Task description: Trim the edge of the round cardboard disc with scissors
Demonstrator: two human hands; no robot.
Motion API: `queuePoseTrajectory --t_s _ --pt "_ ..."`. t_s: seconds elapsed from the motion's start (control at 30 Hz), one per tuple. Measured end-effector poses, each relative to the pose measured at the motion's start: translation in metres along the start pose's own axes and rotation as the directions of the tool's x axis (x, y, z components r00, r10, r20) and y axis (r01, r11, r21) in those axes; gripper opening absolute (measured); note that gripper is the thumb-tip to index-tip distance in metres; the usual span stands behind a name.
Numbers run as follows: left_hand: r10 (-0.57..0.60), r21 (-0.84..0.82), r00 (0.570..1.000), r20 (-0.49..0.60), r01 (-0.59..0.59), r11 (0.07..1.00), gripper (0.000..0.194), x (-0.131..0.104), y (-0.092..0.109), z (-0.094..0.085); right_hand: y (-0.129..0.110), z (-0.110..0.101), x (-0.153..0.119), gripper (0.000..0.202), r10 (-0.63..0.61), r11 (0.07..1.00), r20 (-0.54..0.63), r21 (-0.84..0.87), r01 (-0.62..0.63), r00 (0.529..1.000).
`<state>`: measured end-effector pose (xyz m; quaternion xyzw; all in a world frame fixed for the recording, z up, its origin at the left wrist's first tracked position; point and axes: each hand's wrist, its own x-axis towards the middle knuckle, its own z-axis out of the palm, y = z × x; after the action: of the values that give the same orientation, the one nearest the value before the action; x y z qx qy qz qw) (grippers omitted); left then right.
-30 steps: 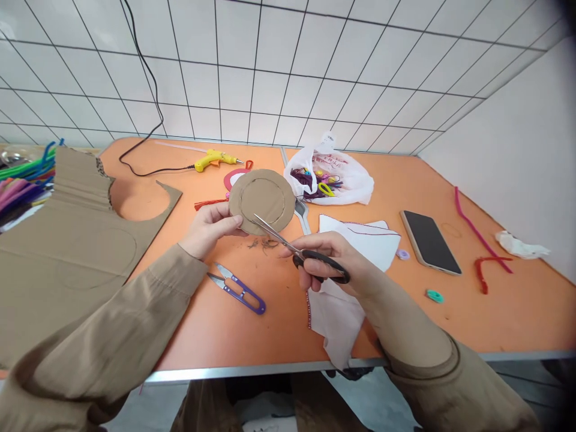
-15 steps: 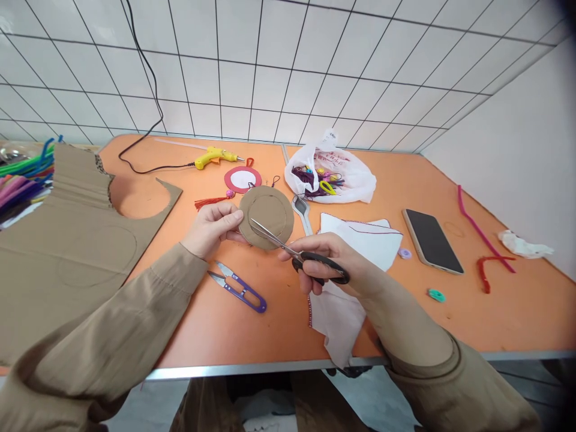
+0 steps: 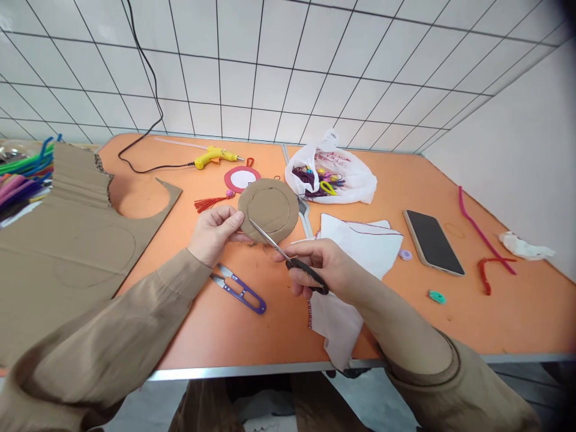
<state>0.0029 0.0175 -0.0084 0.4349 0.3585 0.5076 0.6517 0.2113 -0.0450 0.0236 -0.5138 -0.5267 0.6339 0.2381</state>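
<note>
A round brown cardboard disc (image 3: 274, 207) with a smaller circle marked inside it is pinched at its left edge by my left hand (image 3: 216, 231). My right hand (image 3: 319, 267) grips the black handles of the scissors (image 3: 310, 274). Their silver blades lie close together across the lower left part of the disc, tips near my left thumb. Below my left hand, purple thread snips (image 3: 243, 294) rest on the orange table (image 3: 216, 342). Behind the disc is a red-rimmed white round piece (image 3: 242, 179) with a red tassel (image 3: 210, 203).
A large cardboard sheet (image 3: 90, 240) covers the left side. At the back are a yellow glue gun (image 3: 216, 157) with its cable and a plastic bag (image 3: 355, 177). White cloth (image 3: 360, 240), a phone (image 3: 434, 242) and pipe cleaners (image 3: 483, 228) lie to the right.
The disc has tilted to face me more and moved slightly right. The scissors have turned in my right hand, and their blades are now closer together.
</note>
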Motion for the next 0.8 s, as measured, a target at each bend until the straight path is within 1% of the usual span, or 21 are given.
queuePoseTrajectory --t_s 0.07,0.37,0.63,0.8 --pt "0.005 0.001 1.0 -0.023 -0.005 1.0 0.042 -0.0006 -0.0003 0.0017 0.0002 0.0003 0.0009 0.05 0.009 1.0 -0.001 -0.009 -0.009 1.0" --pt "0.022 -0.009 0.997 -0.073 -0.023 1.0 0.043 -0.0034 -0.0039 0.0047 -0.0002 0.0016 -0.0006 0.05 0.007 1.0 -0.002 0.024 -0.007 1.0" --pt "0.025 -0.028 0.995 -0.1 -0.028 0.999 0.044 -0.0042 -0.0058 0.0065 -0.0029 0.006 -0.0011 0.046 0.016 1.0 -0.051 0.025 -0.015 0.999" --pt "-0.003 -0.061 0.994 -0.109 -0.003 0.998 0.046 -0.0036 -0.0082 0.0081 -0.0026 0.0077 -0.0015 0.039 -0.002 1.0 -0.078 0.016 0.003 0.997"
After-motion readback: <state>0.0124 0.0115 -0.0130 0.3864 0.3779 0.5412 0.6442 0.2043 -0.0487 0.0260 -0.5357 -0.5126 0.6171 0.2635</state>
